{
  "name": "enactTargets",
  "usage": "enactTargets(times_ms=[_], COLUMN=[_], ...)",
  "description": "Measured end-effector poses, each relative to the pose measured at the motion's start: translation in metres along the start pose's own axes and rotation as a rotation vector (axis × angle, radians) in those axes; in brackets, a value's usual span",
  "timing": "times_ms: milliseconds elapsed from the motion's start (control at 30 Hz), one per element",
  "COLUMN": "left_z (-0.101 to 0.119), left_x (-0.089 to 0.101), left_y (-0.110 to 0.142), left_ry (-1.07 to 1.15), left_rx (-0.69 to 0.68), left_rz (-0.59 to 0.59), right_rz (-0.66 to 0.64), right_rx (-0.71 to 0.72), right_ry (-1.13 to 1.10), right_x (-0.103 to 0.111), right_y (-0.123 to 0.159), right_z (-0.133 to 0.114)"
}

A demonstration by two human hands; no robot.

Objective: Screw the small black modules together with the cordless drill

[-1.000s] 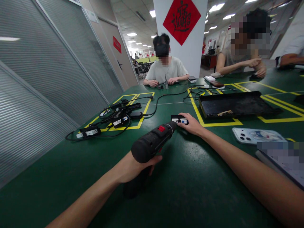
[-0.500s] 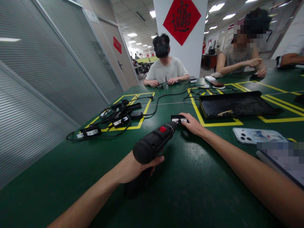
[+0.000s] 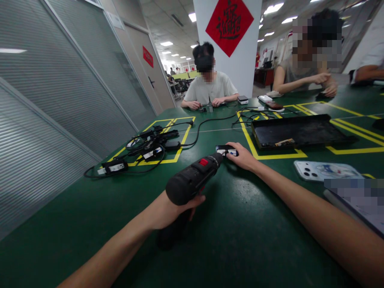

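A matt black, pistol-shaped power drill (image 3: 192,181) with a red switch (image 3: 203,162) on top is held aslant, grip down, nose pointing away and rightward. Its tip is right at a small black oblong block with a white, blue-marked face (image 3: 222,149), sitting on the green bench (image 3: 237,228); whether they touch, I can't tell from here

Red diamond poster (image 3: 230,26) on a white pillar (image 3: 244,72) behind a seated person (image 3: 210,90), pale phone (image 3: 328,171) at right
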State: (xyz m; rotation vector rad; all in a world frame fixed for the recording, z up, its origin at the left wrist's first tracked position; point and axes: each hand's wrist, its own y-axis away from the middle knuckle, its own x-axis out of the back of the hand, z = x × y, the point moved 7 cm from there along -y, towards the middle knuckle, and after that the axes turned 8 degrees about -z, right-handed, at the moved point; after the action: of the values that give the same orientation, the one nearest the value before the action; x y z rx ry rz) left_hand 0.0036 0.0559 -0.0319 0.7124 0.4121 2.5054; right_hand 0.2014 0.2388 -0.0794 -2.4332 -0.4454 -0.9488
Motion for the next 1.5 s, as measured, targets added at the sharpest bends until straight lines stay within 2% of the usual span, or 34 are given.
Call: enactTargets(times_ms=[633, 867, 1300, 1500], left_z=[0.0014, -0.0008, 0.0004, 0.0001], left_x=[-0.0037, 0.0006, 0.001, -0.0014], left_y=[0.0021, 0.0008, 0.0016, 0.0018], left_ry=[0.122, 0.047, 0.065, 0.046], left_rx=[-0.01, 0.002, -0.012, -0.007], left_rz=[-0.025, -0.006, 0.027, -0.014], right_rz=[-0.01, -0.011, -0.022, -0.023], right_rx=[0.003, 0.005, 0.003, -0.004], right_ry=[0.014, 0.016, 0.014, 0.015], right_x=[0.0003, -0.0014, -0.0013, -0.0015], right_y=[0.0006, 0.0002, -0.0002, -0.0009], right_z=[-0.0007, 0.0013, 0.0019, 0.0032])
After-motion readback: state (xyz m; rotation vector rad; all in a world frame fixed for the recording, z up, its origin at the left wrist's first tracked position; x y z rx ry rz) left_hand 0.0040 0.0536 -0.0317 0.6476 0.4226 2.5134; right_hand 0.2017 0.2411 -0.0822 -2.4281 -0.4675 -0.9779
